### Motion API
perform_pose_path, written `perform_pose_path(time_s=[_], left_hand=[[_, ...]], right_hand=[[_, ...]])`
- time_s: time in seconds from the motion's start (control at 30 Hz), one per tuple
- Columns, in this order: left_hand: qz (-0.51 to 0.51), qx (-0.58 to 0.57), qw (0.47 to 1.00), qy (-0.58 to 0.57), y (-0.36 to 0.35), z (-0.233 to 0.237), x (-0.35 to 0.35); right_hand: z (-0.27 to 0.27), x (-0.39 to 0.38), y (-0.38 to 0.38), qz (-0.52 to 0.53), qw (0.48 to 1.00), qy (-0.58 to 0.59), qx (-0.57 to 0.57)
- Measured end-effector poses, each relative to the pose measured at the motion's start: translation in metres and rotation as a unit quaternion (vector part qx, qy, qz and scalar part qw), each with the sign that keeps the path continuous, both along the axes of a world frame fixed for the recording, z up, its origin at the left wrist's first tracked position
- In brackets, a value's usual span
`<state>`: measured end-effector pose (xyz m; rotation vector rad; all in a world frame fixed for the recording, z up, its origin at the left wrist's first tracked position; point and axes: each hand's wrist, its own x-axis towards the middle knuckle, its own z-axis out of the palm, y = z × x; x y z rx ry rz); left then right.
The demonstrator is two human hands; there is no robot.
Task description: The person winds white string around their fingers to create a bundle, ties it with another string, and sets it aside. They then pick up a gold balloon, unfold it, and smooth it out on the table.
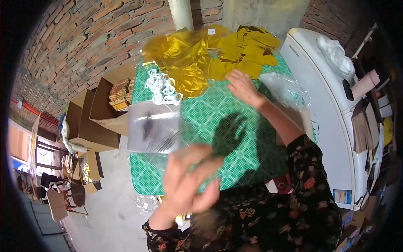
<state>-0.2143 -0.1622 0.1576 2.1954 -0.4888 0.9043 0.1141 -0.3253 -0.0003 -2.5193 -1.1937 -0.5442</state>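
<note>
Left hand (pixel 189 180) is up close to the camera and pretty blurry. It's got hold of a clear plastic bag (pixel 153 128), fingers closed on the bag's lower edge as far as I can make out. The bag is lifted off the surface and hangs over the left edge of the table (pixel 235 168), so you see the green checked cloth and the floor straight through it. There's some dark print or a smudge on the bag that I can't read.

Right hand (pixel 241 86) is stretched out toward the far edge, fingers spread and loose. They lie flat on the near side of the gold foil pieces (pixel 197 59), not pinching anything that I can see. The foil is a big crinkly heap along the far edge of the table, and some of it sits under more clear film.

Just left of the foil, at the far left corner, there's a tangle of white rings (pixel 161 88). By the right edge, close to the right forearm, lies some crumpled clear plastic (pixel 287 90).

Off the table on the left, an open cardboard box (pixel 105 109) sits on the floor with stacked packs inside. A white freezer (pixel 319 105) runs along the right side, and a brick wall (pixel 84 42) is behind it all.
</note>
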Motion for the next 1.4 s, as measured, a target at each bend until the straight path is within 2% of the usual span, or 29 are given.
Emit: perform_pose_path(time_s=[0.07,0.2,0.27,0.3,0.43,0.47,0.53,0.57,0.67,0.7,0.77,0.87,1.0,1.07,1.2,1.23,1.33,1.37,1.4], left_hand=[[0.012,0.042,0.998,0.039,0.011,-0.02,0.042],[0.023,0.108,0.988,0.105,0.027,-0.061,0.127],[0.008,0.102,0.985,0.138,0.034,-0.092,0.167],[0.001,0.099,0.983,0.155,0.036,-0.107,0.186],[0.006,0.097,0.977,0.191,0.037,-0.144,0.245],[0.012,0.1,0.976,0.191,0.039,-0.151,0.257],[0.022,0.104,0.975,0.196,0.038,-0.155,0.273],[0.018,0.09,0.972,0.217,0.04,-0.157,0.279],[0.014,0.078,0.961,0.265,0.044,-0.154,0.289],[0.023,0.068,0.957,0.28,0.046,-0.159,0.293],[0.007,0.045,0.966,0.253,0.049,-0.167,0.298],[0.006,0.04,0.978,0.207,0.052,-0.177,0.302],[0.012,0.06,0.982,0.18,0.053,-0.181,0.302],[0.043,0.115,0.979,0.163,0.056,-0.193,0.305],[0.114,0.181,0.959,0.185,0.048,-0.176,0.304],[0.116,0.176,0.962,0.176,0.046,-0.171,0.308],[0.096,0.136,0.961,0.223,0.036,-0.15,0.329],[0.098,0.145,0.951,0.255,0.034,-0.143,0.338],[0.11,0.16,0.944,0.265,0.034,-0.142,0.349]], right_hand=[[-0.014,0.025,0.004,0.013,0.996,-0.087,0.021],[-0.017,0.041,0.012,0.064,0.994,-0.087,-0.022],[-0.031,0.05,0.014,0.069,0.995,-0.071,-0.031],[-0.029,0.044,0.015,0.075,0.986,-0.149,-0.018],[-0.027,0.045,0.017,0.073,0.982,-0.17,-0.033],[-0.024,0.046,0.018,0.064,0.987,-0.14,-0.045],[-0.016,0.045,0.017,0.045,0.994,-0.075,-0.07],[-0.018,0.05,0.017,0.062,0.993,-0.101,-0.023],[-0.026,0.066,0.021,-0.012,0.999,-0.029,-0.038],[-0.023,0.066,0.022,-0.006,1.0,-0.014,0.003],[-0.014,0.069,0.023,0.005,0.996,0.016,0.088],[-0.006,0.081,0.024,-0.009,0.99,0.067,0.128],[-0.001,0.101,0.029,-0.021,0.982,0.109,0.153],[-0.008,0.128,0.031,-0.048,0.976,0.156,0.143],[0.029,0.148,0.03,-0.041,0.961,0.234,0.14],[0.039,0.152,0.032,-0.053,0.954,0.241,0.17],[0.06,0.164,0.038,-0.054,0.963,0.207,0.165],[0.067,0.165,0.036,-0.059,0.966,0.222,0.114],[0.066,0.166,0.036,-0.042,0.964,0.229,0.124]])
